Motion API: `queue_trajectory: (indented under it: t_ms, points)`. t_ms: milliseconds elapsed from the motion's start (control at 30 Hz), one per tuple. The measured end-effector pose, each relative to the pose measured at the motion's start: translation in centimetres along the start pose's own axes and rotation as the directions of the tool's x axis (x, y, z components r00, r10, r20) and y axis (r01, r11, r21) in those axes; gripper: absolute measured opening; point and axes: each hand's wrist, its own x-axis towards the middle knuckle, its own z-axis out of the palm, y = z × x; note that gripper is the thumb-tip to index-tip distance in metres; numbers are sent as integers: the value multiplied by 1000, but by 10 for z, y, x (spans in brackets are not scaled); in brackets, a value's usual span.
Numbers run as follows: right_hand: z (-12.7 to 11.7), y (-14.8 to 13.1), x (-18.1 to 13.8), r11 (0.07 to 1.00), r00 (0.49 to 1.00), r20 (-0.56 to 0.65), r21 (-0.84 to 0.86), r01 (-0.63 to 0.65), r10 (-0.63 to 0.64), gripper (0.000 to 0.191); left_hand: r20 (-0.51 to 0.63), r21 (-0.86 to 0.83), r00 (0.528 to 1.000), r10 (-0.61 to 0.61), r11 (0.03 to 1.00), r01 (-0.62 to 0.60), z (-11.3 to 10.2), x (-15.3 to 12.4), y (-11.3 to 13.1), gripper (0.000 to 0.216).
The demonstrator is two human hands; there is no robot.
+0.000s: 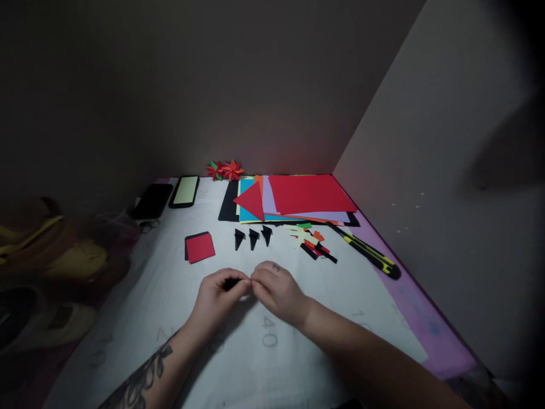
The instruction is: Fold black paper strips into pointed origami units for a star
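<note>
My left hand and my right hand meet fingertip to fingertip over the white sheet. Both are closed in a pinch. Something dark shows in the gap of the left hand's fingers, perhaps black paper or only shadow; what they pinch is hidden. Just beyond the hands stand three small folded black paper pieces in a row. To their left lies a small red paper square on top of a black one. A pile of cut paper scraps lies beyond the right hand.
A yellow-and-black utility knife rests at the right. Coloured paper sheets are stacked at the back, with a red paper triangle on them. Two folded paper stars sit by the wall, and a phone and black flat object lie left.
</note>
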Motion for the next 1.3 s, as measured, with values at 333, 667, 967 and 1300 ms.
queue_trajectory:
  t_ms: [333,667,967,1300]
  points:
    - [-3,2,5,998,998,51,61,-26,22,15,-7,-111,993,-116,987,114,4,-3,1,14]
    - [-3,2,1,951,964,-51,187,-248,261,15,-143,-336,972,-185,933,128,-3,8,-12,37]
    - [-1,9,-1,996,997,-72,86,-21,27,23,-2,-303,988,-152,942,144,1,1,-4,49]
    - [1,-2,1,914,942,-22,253,-318,334,12,47,135,960,275,951,-279,-3,1,-13,9]
